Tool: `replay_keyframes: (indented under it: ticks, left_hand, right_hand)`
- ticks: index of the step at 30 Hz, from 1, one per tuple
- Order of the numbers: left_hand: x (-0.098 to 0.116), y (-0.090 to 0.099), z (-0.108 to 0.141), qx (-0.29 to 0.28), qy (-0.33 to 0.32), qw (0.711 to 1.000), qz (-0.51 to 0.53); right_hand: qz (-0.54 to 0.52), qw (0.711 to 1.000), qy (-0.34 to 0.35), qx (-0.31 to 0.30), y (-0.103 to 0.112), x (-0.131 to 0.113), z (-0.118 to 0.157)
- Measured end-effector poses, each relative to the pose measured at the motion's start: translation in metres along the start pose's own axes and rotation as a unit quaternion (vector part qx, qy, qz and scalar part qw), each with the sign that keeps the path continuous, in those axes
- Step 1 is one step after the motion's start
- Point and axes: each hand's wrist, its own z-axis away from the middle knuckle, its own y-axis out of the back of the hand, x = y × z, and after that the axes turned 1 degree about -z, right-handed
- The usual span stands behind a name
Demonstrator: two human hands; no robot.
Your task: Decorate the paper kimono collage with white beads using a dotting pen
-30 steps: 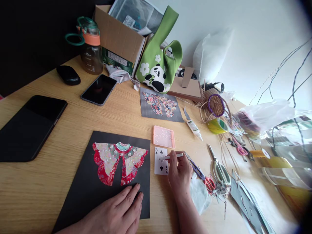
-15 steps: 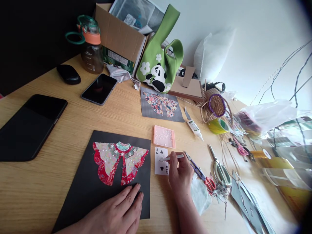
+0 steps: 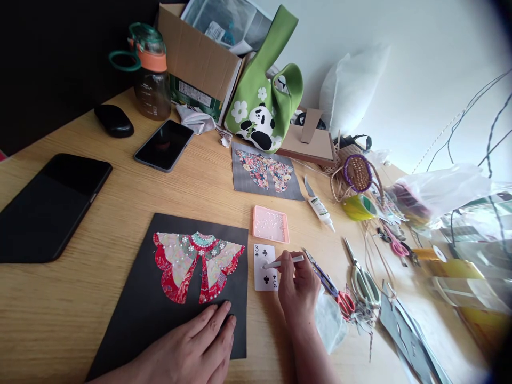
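My left hand (image 3: 200, 344) lies flat, fingers stretched out, on the lower part of a black sheet (image 3: 140, 314). Above its fingertips, a red and pale fabric collar shape (image 3: 172, 261) edged with white beads rests on the sheet. My right hand (image 3: 298, 282) pinches a thin white stick (image 3: 286, 262), whose tip is over a three of clubs playing card (image 3: 262, 272). Just beyond the card sits a shallow pink tray (image 3: 270, 224) of tiny white beads.
Farther back are a floral piece on grey (image 3: 264, 170), a glue tube (image 3: 320, 210) and a green panda bag (image 3: 260, 106). Scissors (image 3: 364, 282) lie right of my right hand. A phone (image 3: 164, 145), tablet (image 3: 52, 202) and bottle (image 3: 152, 80) stand or lie left.
The playing card has shifted slightly toward me, away from the pink tray. My right hand and the stick have moved slightly right and down; my left hand stays put.
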Motion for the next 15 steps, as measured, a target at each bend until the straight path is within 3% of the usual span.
replay_keyframes:
  ticks: [8, 15]
  left_hand:
    - [-0.0011, 0.0012, -0.0015, 0.002, -0.002, 1.000, -0.001]
    - [-0.0008, 0.0026, -0.0045, -0.006, -0.001, 1.000, -0.011]
  right_hand:
    - [0.013, 1.000, 0.025, -0.005, 0.0003, -0.0014, -0.0022]
    - [-0.030, 0.999, 0.002, -0.026, 0.0015, 0.0006, -0.0020]
